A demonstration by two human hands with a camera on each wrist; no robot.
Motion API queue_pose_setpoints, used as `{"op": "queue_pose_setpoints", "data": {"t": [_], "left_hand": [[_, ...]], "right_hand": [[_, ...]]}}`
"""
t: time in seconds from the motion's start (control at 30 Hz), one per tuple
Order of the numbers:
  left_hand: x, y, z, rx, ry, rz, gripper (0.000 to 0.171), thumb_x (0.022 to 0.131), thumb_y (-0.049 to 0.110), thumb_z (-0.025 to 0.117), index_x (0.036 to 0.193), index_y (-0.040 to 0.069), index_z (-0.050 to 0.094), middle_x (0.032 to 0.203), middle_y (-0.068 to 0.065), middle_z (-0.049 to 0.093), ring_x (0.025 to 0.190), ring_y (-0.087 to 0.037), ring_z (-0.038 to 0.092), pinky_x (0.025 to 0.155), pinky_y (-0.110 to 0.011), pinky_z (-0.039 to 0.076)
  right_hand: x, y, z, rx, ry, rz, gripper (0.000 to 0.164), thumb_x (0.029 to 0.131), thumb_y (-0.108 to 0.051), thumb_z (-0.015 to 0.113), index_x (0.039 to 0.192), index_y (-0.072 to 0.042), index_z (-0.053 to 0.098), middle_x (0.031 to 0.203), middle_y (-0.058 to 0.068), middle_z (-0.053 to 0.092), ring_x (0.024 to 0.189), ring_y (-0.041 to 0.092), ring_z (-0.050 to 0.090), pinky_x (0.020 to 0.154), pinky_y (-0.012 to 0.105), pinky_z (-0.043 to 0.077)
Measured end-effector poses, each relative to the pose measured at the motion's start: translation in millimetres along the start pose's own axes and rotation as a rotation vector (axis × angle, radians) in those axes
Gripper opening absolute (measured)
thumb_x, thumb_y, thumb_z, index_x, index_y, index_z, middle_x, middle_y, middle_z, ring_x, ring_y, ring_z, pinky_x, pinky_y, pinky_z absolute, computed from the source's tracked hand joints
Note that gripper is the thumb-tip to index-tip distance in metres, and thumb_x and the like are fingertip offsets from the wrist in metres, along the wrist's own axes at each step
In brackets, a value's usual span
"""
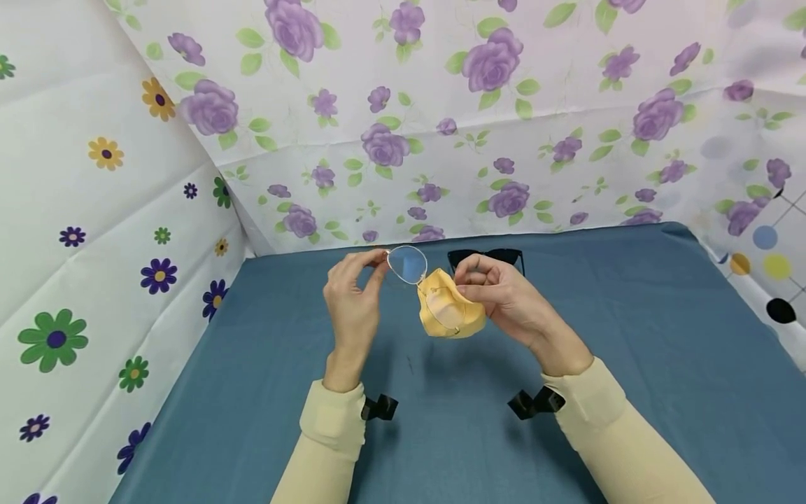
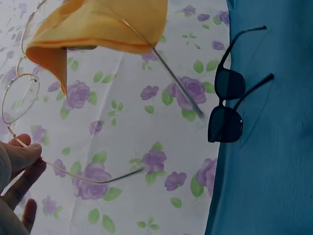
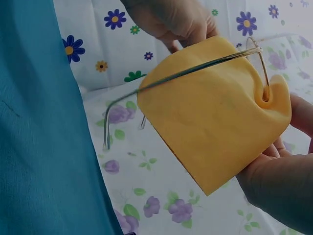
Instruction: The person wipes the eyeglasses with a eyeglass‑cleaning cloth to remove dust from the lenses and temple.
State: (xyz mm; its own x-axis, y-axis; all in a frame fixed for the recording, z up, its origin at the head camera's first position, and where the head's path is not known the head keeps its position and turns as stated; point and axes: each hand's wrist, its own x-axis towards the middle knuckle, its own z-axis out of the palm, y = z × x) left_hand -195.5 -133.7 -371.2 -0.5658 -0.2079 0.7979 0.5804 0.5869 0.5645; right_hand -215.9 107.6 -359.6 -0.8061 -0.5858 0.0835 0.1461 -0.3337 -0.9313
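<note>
A pair of thin gold-rimmed eyeglasses [image 1: 407,264] is held up above the blue tabletop. My left hand [image 1: 355,294] pinches them at the left hinge between thumb and fingertips; the left wrist view shows the temple arm [image 2: 98,182] running out past the thumb. In my right hand [image 1: 508,297] a yellow cloth [image 1: 450,325] is gripped, folded about the right lens. Seen from the right wrist, the cloth [image 3: 210,117] bunches around the rim, and a temple arm [image 3: 190,71] crosses in front of it.
Black sunglasses [image 1: 506,256] lie behind my right hand near the back edge of the blue cloth [image 1: 264,364], temple arms unfolded. A flowered sheet [image 1: 352,140] hangs behind the table, another [image 1: 94,266] on the left side.
</note>
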Motion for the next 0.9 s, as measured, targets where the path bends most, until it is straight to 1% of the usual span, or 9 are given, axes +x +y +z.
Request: {"op": "queue_pose_setpoints", "data": {"t": [0.1, 0.2, 0.3, 0.37, 0.43, 0.53, 0.63, 0.73, 0.9], "left_hand": [[0.5, -1.1, 1.7, 0.048, 0.018, 0.047, 0.017, 0.089, 0.007, 0.081, 0.106, 0.005, 0.08, 0.098, -0.011, 0.076, 0.09, -0.027, 0.071, 0.098, -0.05, 0.042], [0.1, 0.5, 2.2, 0.027, -0.011, 0.026, 0.025, 0.093, 0.009, 0.078, 0.118, 0.007, 0.077, 0.103, -0.011, 0.074, 0.098, -0.027, 0.07, 0.1, -0.051, 0.042], [-0.5, 5.8, 1.9, -0.055, -0.053, -0.077, 0.027, 0.1, 0.014, 0.072, 0.126, 0.007, 0.073, 0.109, -0.011, 0.071, 0.104, -0.026, 0.066, 0.099, -0.046, 0.045], [-0.2, 11.1, 1.9, -0.148, -0.105, -0.173, 0.022, 0.104, 0.017, 0.067, 0.123, 0.006, 0.072, 0.109, -0.012, 0.071, 0.103, -0.027, 0.066, 0.094, -0.041, 0.047], [-0.2, 16.6, 2.5, -0.271, -0.195, -0.284, 0.022, 0.107, 0.02, 0.063, 0.117, 0.003, 0.072, 0.11, -0.014, 0.072, 0.104, -0.028, 0.067, 0.094, -0.037, 0.05], [-0.9, 23.2, 3.5, -0.429, -0.376, -0.447, 0.027, 0.108, 0.022, 0.06, 0.113, -0.001, 0.071, 0.112, -0.016, 0.072, 0.11, -0.031, 0.067, 0.1, -0.037, 0.051], [-3.0, 26.4, 4.4, -0.507, -0.503, -0.559, 0.028, 0.108, 0.023, 0.061, 0.12, 0.0, 0.071, 0.122, -0.014, 0.07, 0.122, -0.029, 0.063, 0.109, -0.041, 0.047], [-5.3, 27.7, 6.7, -0.57, -0.536, -0.622, 0.029, 0.106, 0.023, 0.063, 0.126, 0.003, 0.069, 0.128, -0.011, 0.068, 0.128, -0.028, 0.059, 0.114, -0.045, 0.042], [-8.8, 29.5, 13.3, -0.664, -0.499, -0.68, 0.026, 0.104, 0.02, 0.067, 0.122, 0.003, 0.072, 0.122, -0.004, 0.069, 0.126, -0.024, 0.059, 0.115, -0.046, 0.039]], "right_hand": [[-0.4, -1.7, 0.4, -0.02, 0.004, 0.001, 0.016, 0.1, 0.006, 0.059, 0.108, -0.007, 0.06, 0.093, 0.005, 0.071, 0.083, 0.017, 0.069, 0.071, 0.026, 0.058], [-1.6, -3.1, -0.7, -0.043, 0.009, -0.026, 0.016, 0.1, 0.006, 0.059, 0.108, -0.007, 0.061, 0.092, 0.004, 0.072, 0.082, 0.017, 0.069, 0.07, 0.026, 0.057], [-2.8, -4.6, -3.9, -0.063, 0.026, -0.068, 0.015, 0.1, 0.006, 0.059, 0.108, -0.007, 0.061, 0.092, 0.004, 0.072, 0.081, 0.017, 0.068, 0.07, 0.026, 0.056], [-3.4, -6.4, -6.3, -0.069, 0.043, -0.09, 0.015, 0.1, 0.006, 0.059, 0.107, -0.007, 0.061, 0.092, 0.004, 0.072, 0.081, 0.017, 0.068, 0.071, 0.026, 0.056], [-3.7, -7.9, -8.7, -0.072, 0.061, -0.103, 0.014, 0.101, 0.006, 0.06, 0.107, -0.007, 0.062, 0.093, 0.004, 0.071, 0.082, 0.016, 0.067, 0.072, 0.025, 0.056], [-4.1, -9.7, -10.9, -0.076, 0.084, -0.108, 0.014, 0.101, 0.006, 0.06, 0.108, -0.007, 0.062, 0.093, 0.003, 0.071, 0.083, 0.015, 0.066, 0.072, 0.025, 0.055], [-4.0, -10.2, -11.9, -0.084, 0.101, -0.108, 0.015, 0.102, 0.005, 0.059, 0.108, -0.008, 0.062, 0.094, 0.003, 0.07, 0.085, 0.015, 0.065, 0.073, 0.025, 0.055], [-3.8, -10.5, -11.4, -0.087, 0.106, -0.113, 0.015, 0.101, 0.005, 0.06, 0.108, -0.008, 0.062, 0.095, 0.002, 0.071, 0.087, 0.015, 0.066, 0.074, 0.025, 0.055], [-4.6, -9.9, -10.6, -0.093, 0.104, -0.117, 0.016, 0.101, 0.005, 0.061, 0.108, -0.009, 0.062, 0.096, 0.002, 0.071, 0.089, 0.015, 0.066, 0.074, 0.025, 0.055]]}}
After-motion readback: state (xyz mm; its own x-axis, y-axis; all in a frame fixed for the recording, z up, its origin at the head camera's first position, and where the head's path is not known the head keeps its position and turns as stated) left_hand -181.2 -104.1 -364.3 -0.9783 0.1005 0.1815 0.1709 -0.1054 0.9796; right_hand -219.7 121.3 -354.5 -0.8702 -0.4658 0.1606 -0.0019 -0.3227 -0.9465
